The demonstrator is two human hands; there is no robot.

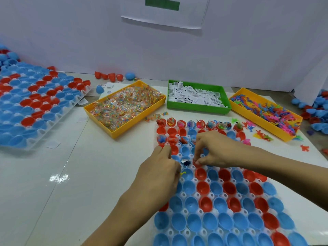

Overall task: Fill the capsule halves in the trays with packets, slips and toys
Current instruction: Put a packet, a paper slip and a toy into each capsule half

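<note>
A white tray (195, 194) in front of me holds blue and red capsule halves (211, 188). The two far rows hold toys and packets; one blue half (186, 162) in the third row holds a slip and a dark toy. My left hand (159, 174) hovers over the tray's left side with curled fingers, a small yellow toy (183, 173) poking out from them. My right hand (214, 150) reaches in from the right, its fingertips pinched together over a red half (196, 163); what they pinch is too small to tell.
Behind the tray stand a yellow bin of candy packets (124, 105), a green bin of paper slips (197, 96) and a yellow bin of small toys (266, 112). A second filled tray (35, 103) lies at far left. Loose capsule halves (317, 114) pile at right.
</note>
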